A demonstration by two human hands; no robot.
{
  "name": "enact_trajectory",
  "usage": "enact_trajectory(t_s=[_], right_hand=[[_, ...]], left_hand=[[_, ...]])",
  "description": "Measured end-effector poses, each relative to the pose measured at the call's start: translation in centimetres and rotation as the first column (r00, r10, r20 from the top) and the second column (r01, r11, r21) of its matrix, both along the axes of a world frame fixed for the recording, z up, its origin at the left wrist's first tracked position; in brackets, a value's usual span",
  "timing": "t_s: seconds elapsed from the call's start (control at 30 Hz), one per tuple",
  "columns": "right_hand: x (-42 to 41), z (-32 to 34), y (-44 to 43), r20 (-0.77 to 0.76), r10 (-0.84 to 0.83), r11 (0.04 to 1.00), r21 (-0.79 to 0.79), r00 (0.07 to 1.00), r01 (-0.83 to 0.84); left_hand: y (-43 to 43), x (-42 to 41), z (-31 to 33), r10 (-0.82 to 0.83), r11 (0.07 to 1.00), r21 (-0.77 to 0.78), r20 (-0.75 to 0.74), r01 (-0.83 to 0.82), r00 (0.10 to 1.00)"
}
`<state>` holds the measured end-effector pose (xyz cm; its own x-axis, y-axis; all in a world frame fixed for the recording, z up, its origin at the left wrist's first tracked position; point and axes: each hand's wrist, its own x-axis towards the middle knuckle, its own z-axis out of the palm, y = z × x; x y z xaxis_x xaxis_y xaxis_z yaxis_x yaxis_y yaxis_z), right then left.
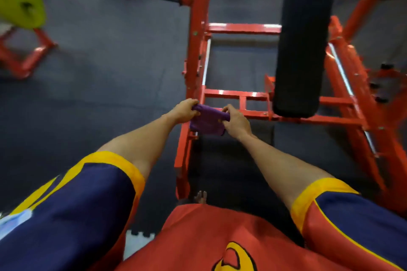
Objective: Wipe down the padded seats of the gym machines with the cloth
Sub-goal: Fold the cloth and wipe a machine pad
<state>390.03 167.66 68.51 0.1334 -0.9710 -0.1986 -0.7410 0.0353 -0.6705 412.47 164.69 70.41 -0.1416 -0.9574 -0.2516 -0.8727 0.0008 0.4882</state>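
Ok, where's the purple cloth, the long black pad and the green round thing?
purple cloth (pixel 208 122): head view, middle of the fabric.
long black pad (pixel 305 39): head view, centre of its top.
green round thing (pixel 21 2): head view, its flat face.

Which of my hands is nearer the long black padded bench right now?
Right. The right hand holds the purple cloth just left of the long black padded bench's near end; the left hand grips the cloth's far side, farther away.
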Motion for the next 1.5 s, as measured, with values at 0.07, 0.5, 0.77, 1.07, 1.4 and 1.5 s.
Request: enact_trajectory(t_s=[0.07, 0.5, 0.77, 1.07, 1.4, 1.5], right_hand=[[2.5, 0.7, 0.0, 0.018, 0.123, 0.992, -0.026, 0.992, -0.122], [20.0, 6.5, 2.4, -0.086, 0.593, 0.786, -0.154, 0.801, -0.598], [30.0, 10.4, 1.2, -0.18, 0.657, 0.708, -0.187, 0.732, -0.681], [44.1, 12.9, -4.3, -0.213, 0.599, 0.748, -0.195, 0.772, -0.634], [56.9, 22.0, -14.6, -0.28, 0.548, 0.742, -0.272, 0.788, -0.613], [60.1, 24.6, -19.4, -0.322, 0.522, 0.739, -0.291, 0.79, -0.607]], left_hand=[[2.9, 2.9, 0.6, 0.111, 0.993, -0.025, -0.008, -0.112, 0.994], [18.9, 17.5, 4.5, 0.641, 0.715, -0.126, -0.274, -0.688, 0.717], [19.3, 25.9, 7.9, 0.691, 0.675, -0.208, -0.16, -0.708, 0.705], [13.5, 40.1, 11.7, 0.65, 0.74, -0.19, -0.045, -0.645, 0.759], [3.4, 53.0, 21.5, 0.655, 0.715, -0.329, 0.006, -0.617, 0.755], [-1.3, 56.1, 23.8, 0.64, 0.707, -0.393, 0.005, -0.588, 0.768]])
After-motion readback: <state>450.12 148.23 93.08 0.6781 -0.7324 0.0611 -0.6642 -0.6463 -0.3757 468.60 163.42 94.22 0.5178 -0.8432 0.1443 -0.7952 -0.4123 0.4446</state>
